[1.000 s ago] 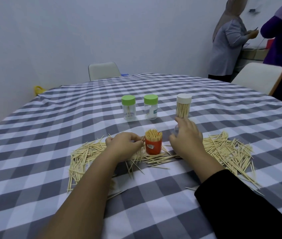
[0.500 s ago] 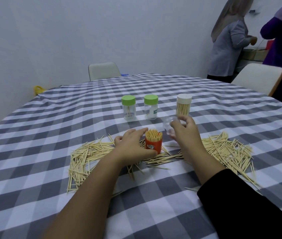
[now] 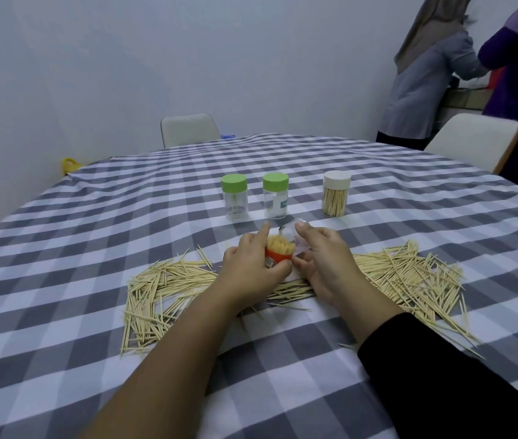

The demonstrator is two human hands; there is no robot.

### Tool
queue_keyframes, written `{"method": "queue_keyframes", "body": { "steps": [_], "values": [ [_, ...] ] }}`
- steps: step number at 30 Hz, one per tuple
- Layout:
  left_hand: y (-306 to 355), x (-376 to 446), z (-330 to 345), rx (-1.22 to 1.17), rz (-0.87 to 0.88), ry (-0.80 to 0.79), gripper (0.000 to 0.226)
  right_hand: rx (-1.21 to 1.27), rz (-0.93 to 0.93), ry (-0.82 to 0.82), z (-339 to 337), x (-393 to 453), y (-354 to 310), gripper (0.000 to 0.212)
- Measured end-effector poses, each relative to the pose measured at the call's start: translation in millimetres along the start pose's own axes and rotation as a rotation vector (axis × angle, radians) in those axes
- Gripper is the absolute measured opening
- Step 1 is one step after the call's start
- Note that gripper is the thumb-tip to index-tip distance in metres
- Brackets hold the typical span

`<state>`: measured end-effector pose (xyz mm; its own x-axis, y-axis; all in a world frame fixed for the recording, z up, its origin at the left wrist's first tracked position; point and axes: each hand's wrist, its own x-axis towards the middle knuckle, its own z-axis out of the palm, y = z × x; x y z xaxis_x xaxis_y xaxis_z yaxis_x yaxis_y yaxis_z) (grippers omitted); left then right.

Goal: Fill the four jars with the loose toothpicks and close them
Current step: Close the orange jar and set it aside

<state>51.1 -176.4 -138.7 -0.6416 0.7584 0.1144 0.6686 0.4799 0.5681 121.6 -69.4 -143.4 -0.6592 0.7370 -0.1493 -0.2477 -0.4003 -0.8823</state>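
I see my left hand (image 3: 251,264) curled round the orange jar (image 3: 278,259), thumb low on its near side and forefinger lifted up past the rim on the far left, so the jar sits gripped between them. It is packed with toothpicks standing on end, their tips showing above the open mouth, and it stands a little tilted toward the right. My right hand (image 3: 324,258) is just beside it, fingers bent round a clear lid (image 3: 292,232), which is held at the jar's upper right edge, close against the toothpick tips; the lid is see-through and blurred, so I cannot tell whether it touches the rim. Loose toothpicks (image 3: 409,280) lie spread on the checked tablecloth (image 3: 93,217) in two heaps, one to the right of my hands and one to the left, with a thin band running under both wrists. Farther back stand three closed jars: the left green-lidded jar (image 3: 235,197) with only a few toothpicks inside, the second green-lidded jar (image 3: 275,195) looking nearly bare apart from a label, and a white-lidded jar (image 3: 336,193) well apart to the right, full of upright toothpicks.
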Motion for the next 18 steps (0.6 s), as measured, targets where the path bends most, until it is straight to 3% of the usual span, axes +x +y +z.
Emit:
{"method": "queue_keyframes", "body": {
  "steps": [4, 8, 18],
  "values": [
    [0.4, -0.3, 1.1, 0.029, 0.015, 0.036, 0.080, -0.023, 0.015, -0.013, 0.7, -1.6, 2.0, 0.035],
    [-0.5, -2.2, 0.6, -0.065, 0.008, 0.073, 0.067, 0.011, 0.026, -0.013, -1.2, -2.2, -0.4, 0.037],
    [-3.9, 2.6, 2.8, 0.017, 0.083, 0.081, 0.050, -0.038, 0.011, -0.053, -4.0, -1.6, -0.1, 0.035]
  ]
}}
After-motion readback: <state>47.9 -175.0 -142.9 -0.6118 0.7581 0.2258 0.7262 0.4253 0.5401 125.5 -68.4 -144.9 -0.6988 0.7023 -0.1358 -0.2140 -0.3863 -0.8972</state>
